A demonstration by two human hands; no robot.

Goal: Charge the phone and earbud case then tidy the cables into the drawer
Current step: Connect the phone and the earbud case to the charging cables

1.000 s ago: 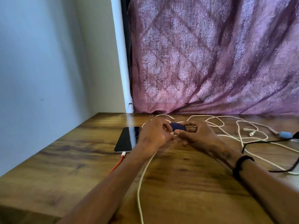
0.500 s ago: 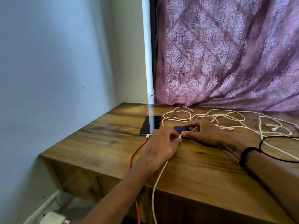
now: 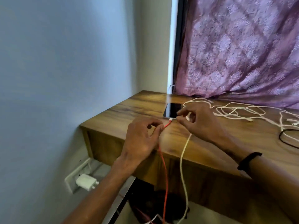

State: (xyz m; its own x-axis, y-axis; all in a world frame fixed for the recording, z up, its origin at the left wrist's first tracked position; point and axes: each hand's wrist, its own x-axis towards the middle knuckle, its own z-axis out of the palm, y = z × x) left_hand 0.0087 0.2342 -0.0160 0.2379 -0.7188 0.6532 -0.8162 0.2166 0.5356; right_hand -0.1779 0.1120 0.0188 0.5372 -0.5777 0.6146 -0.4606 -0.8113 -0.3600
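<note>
Low on the blue wall, a white socket plate (image 3: pixel 73 178) holds a white, boxy charger (image 3: pixel 86 181). The left hand (image 3: pixel 142 139) is over the front left corner of the wooden tabletop (image 3: pixel 113 115), and its curled fingers pinch the thin red cable (image 3: pixel 165 175). This cable goes over the front edge and hangs down; its white plug (image 3: pixel 170 119) meets the near end of the phone (image 3: pixel 172 109). The phone is flat, black and glossy, and it lies near the back left corner. The right hand (image 3: pixel 200 122) is just beside the phone with its fingers bent around the cream cable (image 3: pixel 183 159), which also drops over the front edge. The earbud case cannot be made out. More white cables (image 3: pixel 242 110) lie in loose loops toward the right edge, beside a black cord (image 3: pixel 284 138). A black band (image 3: pixel 249 160) sits on the right wrist. Behind hangs a purple patterned curtain (image 3: pixel 242 54) with soft folds.
</note>
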